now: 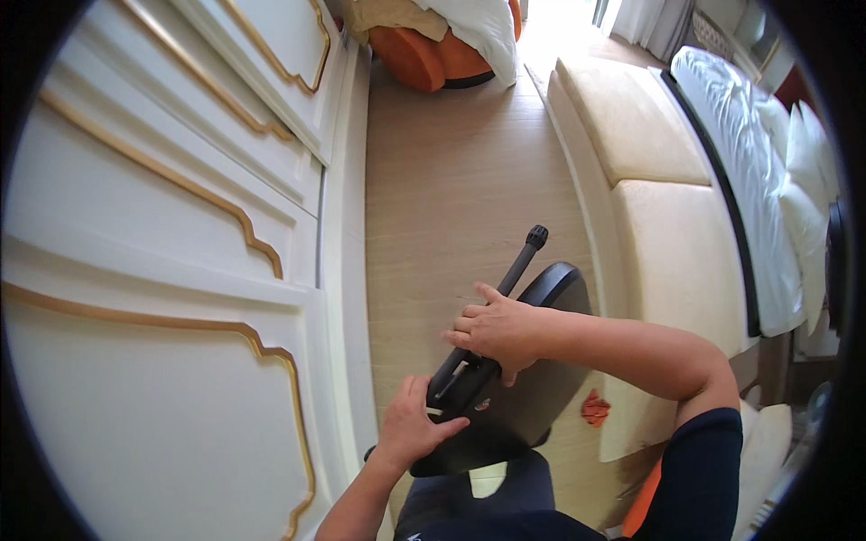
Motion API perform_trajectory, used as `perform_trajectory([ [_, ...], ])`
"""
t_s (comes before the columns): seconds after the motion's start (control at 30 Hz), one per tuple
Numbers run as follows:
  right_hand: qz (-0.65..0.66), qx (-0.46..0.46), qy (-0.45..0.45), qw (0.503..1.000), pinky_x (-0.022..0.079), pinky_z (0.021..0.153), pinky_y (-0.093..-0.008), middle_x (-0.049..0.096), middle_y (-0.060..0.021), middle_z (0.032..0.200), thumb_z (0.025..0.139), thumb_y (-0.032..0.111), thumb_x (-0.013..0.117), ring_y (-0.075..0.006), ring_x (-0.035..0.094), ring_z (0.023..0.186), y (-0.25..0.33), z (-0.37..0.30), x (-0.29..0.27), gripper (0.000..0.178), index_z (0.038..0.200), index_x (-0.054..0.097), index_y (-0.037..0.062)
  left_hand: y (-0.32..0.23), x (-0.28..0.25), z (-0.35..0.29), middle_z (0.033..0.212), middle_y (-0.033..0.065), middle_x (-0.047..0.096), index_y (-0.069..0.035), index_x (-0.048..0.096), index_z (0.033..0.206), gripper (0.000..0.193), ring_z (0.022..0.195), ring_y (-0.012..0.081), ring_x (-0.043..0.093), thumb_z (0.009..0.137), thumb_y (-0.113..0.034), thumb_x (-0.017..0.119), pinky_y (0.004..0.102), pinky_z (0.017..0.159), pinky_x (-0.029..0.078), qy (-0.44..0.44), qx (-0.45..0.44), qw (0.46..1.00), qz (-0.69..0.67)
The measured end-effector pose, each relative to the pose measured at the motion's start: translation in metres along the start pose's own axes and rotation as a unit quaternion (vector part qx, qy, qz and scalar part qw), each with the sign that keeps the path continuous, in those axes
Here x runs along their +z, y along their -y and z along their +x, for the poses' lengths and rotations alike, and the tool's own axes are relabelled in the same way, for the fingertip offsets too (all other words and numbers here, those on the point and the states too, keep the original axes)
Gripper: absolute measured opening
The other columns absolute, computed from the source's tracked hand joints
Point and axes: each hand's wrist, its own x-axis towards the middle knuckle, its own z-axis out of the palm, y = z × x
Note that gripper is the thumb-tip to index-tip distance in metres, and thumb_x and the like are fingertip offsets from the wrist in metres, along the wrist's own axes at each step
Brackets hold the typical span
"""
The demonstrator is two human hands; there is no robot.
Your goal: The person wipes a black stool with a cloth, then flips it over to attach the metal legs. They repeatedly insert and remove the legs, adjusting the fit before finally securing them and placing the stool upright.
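In front of my lap stands a black folding stool [557, 383] with a broad, flat dark panel and a thick rounded edge. A black tubular leg [518, 270] sticks out from it toward the far right and ends in a ribbed foot cap [538, 236]. My right hand [505, 332] lies across the leg and frame, its fingers curled over them. Nearer and to the left, my left hand [415, 426] grips the frame's lower end, thumb spread over the panel. The undersides of both hands' grips are hidden.
White cabinet doors [135, 397] with gold trim line the left. Cream padded bench sections [677, 252] run along the right beside a bed [740, 171]. An orange chair [410, 59] stands at the far end. A crumpled orange-red scrap [595, 409] lies on the wooden floor [451, 180].
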Motion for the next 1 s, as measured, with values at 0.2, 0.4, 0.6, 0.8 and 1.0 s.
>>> perform_trajectory([
  [0.2,-0.047,0.034,-0.049,0.997,0.037,0.09,-0.0381,0.057,-0.0049,0.101,0.048,0.03,0.086,-0.0234,0.052,0.105,0.006,0.034,0.013,0.071,0.108,0.054,0.0082,0.027,0.002,0.011,0.094,0.0124,0.051,-0.006,0.056,0.102,0.057,0.089,0.0331,0.056,0.061,-0.034,0.081,0.0438,0.072,0.047,-0.108,-0.013,0.993,0.044],
  [0.4,-0.071,0.026,-0.065,0.995,0.04,0.086,-0.0371,0.059,-0.004,0.098,0.049,0.03,0.085,-0.0232,0.054,0.104,0.004,0.049,0.009,0.064,0.102,0.056,0.0093,0.037,-0.006,0.015,0.095,0.0128,0.053,-0.006,0.058,0.103,0.054,0.088,0.0338,0.057,0.061,-0.031,0.082,0.0427,0.075,0.047,-0.107,-0.02,0.994,0.018],
  [0.6,-0.066,0.075,0.037,0.994,0.043,0.081,-0.0386,0.063,-0.0068,0.093,0.049,0.03,0.084,-0.0259,0.06,0.094,0.0,0.052,0.01,0.064,0.102,0.056,0.009,0.092,-0.061,-0.008,0.126,0.0188,0.049,-0.008,0.028,0.14,0.103,0.113,0.034,0.052,0.057,-0.037,0.084,0.0408,0.094,0.042,0.13,-0.039,0.99,-0.037],
  [0.8,-0.061,0.08,0.141,0.985,0.047,0.065,-0.044,0.062,-0.0094,0.078,0.056,0.032,0.076,-0.0318,0.062,0.081,-0.019,0.002,-0.016,0.051,0.098,0.055,0.0128,0.25,-0.033,-0.091,0.143,0.0183,0.034,-0.007,-0.001,0.147,0.131,0.133,0.031,0.032,0.054,-0.032,0.089,0.0428,0.11,0.025,0.23,-0.175,0.905,-0.313],
  [1.0,0.001,0.184,0.191,0.964,0.047,0.066,-0.0434,0.063,-0.0113,0.08,0.061,0.031,0.072,-0.0325,0.062,0.079,-0.005,-0.069,-0.084,0.043,0.096,0.056,0.0134,0.185,0.073,0.022,0.149,0.0169,0.02,-0.006,0.014,0.145,0.115,0.137,0.0322,0.022,0.06,-0.035,0.085,0.0393,0.113,0.019,0.238,0.141,0.929,-0.246],
])
